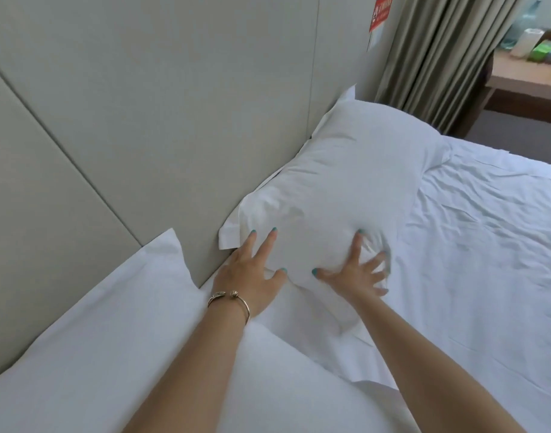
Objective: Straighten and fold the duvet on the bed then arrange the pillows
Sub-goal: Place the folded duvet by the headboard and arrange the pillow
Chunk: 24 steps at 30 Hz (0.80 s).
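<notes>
Both hands spread flat, left hand (252, 276) and right hand (358, 273) pressing far pillow (339, 182). Soft, light, squashy; probably best gripped at the corners.

Padded grey headboard (118, 114), red sign (381, 13) (text unreadable), beige curtain (436, 57), wooden desk (524, 79) beyond

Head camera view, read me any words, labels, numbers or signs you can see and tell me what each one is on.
Red sign on the wall beside the curtain: white characters, too blurred to read.
Green boxes on the desk: any print too small to read.
Nothing else carries text.
</notes>
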Motion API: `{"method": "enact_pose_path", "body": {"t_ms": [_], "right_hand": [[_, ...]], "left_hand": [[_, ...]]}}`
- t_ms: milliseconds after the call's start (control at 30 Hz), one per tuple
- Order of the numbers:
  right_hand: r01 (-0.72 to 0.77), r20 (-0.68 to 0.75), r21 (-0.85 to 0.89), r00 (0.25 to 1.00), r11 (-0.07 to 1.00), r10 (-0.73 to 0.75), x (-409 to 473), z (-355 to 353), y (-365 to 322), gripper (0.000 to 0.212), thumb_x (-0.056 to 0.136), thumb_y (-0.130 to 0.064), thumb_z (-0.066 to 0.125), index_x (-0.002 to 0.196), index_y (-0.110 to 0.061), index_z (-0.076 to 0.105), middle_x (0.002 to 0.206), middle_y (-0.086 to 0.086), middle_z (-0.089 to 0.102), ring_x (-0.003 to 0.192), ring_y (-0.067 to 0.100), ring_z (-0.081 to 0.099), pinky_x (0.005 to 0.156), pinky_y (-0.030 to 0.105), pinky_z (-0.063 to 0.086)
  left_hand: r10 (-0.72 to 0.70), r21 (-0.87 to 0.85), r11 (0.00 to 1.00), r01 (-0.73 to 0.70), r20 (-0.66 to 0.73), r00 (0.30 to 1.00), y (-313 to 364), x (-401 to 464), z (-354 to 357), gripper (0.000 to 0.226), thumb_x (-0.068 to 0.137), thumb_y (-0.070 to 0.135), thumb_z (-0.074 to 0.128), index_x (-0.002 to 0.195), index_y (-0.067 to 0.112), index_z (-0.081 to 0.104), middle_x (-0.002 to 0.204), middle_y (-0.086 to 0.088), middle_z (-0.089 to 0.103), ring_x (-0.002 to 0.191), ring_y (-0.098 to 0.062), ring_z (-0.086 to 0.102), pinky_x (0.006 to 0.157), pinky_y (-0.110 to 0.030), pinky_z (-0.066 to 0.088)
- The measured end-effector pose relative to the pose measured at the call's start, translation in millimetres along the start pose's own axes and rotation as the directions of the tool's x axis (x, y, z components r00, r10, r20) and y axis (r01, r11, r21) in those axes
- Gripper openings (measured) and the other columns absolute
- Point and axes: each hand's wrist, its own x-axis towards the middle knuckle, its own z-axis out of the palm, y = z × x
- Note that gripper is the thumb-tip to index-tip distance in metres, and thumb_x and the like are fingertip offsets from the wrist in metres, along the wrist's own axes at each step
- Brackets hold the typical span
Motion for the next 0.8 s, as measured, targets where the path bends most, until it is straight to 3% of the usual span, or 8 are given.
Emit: {"method": "enact_pose_path", "body": {"t_ms": [33,100,167,267,367,500,667,800], "right_hand": [[-0.012,0.003,0.004,1.000,1.000,0.012,10,5,3,0.134,0.054,-0.071,0.075,0.135,-0.055,-0.030,0.155,0.010,-0.021,0.142,0.044,-0.001,0.110,0.066,0.014],[0.002,-0.014,0.009,1.000,1.000,-0.002,29,9,11,0.132,0.053,-0.066,0.078,0.136,-0.054,-0.023,0.148,0.011,0.006,0.133,0.042,0.021,0.105,0.060,0.028],[0.078,-0.045,0.065,0.996,0.995,-0.075,40,1,20,0.116,0.058,-0.060,0.079,0.138,-0.052,-0.003,0.128,0.009,0.030,0.107,0.037,0.046,0.086,0.047,0.045],[0.207,-0.072,-0.017,0.976,0.978,-0.208,42,-31,33,0.082,0.065,-0.060,0.071,0.128,-0.046,0.021,0.099,0.001,0.050,0.076,0.028,0.055,0.064,0.036,0.045],[0.231,-0.095,-0.108,0.966,0.967,-0.242,36,-89,50,0.069,0.062,-0.058,0.071,0.117,-0.046,0.030,0.087,-0.003,0.054,0.078,0.027,0.057,0.065,0.035,0.045],[0.199,-0.156,-0.288,0.955,0.937,-0.251,15,-192,112,0.077,0.056,-0.055,0.076,0.120,-0.054,0.032,0.098,-0.007,0.056,0.086,0.022,0.056,0.066,0.033,0.041],[0.089,-0.150,-0.428,0.974,0.899,-0.167,-91,-274,223,0.080,0.057,-0.053,0.074,0.123,-0.064,0.030,0.106,-0.013,0.055,0.097,0.018,0.059,0.072,0.033,0.047],[0.083,-0.105,-0.400,0.985,0.913,-0.136,-222,-265,290,0.079,0.060,-0.056,0.071,0.130,-0.058,0.035,0.116,-0.016,0.057,0.106,0.016,0.059,0.079,0.031,0.048]], "left_hand": [[-0.002,0.005,1.000,0.002,0.017,1.000,-1,2,6,0.070,0.092,0.053,0.040,0.145,0.056,-0.006,0.159,0.017,-0.004,0.145,-0.012,0.015,0.105,-0.037,0.037],[0.002,0.001,1.000,-0.002,0.025,1.000,-4,6,17,0.070,0.092,0.052,0.040,0.144,0.056,-0.006,0.159,0.018,-0.004,0.144,-0.011,0.016,0.104,-0.038,0.039],[0.015,0.006,1.000,-0.015,0.030,0.999,-7,9,24,0.068,0.093,0.049,0.041,0.145,0.055,-0.002,0.159,0.019,-0.003,0.144,-0.010,0.014,0.104,-0.037,0.039],[0.034,0.021,0.999,-0.035,0.037,0.999,-9,3,30,0.065,0.095,0.042,0.043,0.147,0.053,0.005,0.159,0.017,0.001,0.143,-0.010,0.015,0.104,-0.035,0.039],[0.055,0.059,0.997,-0.056,0.020,0.998,-3,-8,17,0.061,0.096,0.037,0.041,0.149,0.048,0.012,0.159,0.016,0.007,0.142,-0.009,0.020,0.103,-0.032,0.040],[0.193,0.212,0.960,-0.185,-0.017,0.981,26,-39,-6,0.055,0.098,0.028,0.040,0.149,0.040,0.022,0.160,0.014,0.008,0.140,-0.012,0.026,0.104,-0.029,0.034],[0.369,0.075,0.927,-0.367,-0.015,0.929,104,-100,-28,0.058,0.096,0.041,0.043,0.148,0.046,0.016,0.159,0.017,0.004,0.140,-0.008,0.024,0.106,-0.030,0.036],[0.436,-0.001,0.899,-0.437,0.080,0.897,156,-192,-17,0.065,0.094,0.051,0.044,0.149,0.048,0.009,0.160,0.013,0.009,0.142,-0.012,0.021,0.112,-0.031,0.030]]}}
